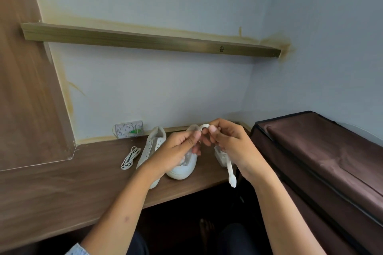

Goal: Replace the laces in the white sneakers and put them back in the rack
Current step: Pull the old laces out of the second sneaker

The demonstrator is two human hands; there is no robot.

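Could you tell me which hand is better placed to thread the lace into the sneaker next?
Probably the right hand: the lace trails down from its pinch, while the left hand hovers above the sneaker.

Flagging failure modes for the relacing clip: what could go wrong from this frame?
1. The lace is pinched between both hands, left hand and right hand; its free end dangles past the desk edge and could snag.
2. The right sneaker sits toe-out near that edge; a tug might drag it off.
3. The spare lace bundle lies loose, easily knocked.

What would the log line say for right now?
left hand: pinches lace | right hand: pinches lace | sneakers: on desk | spare lace: beside them
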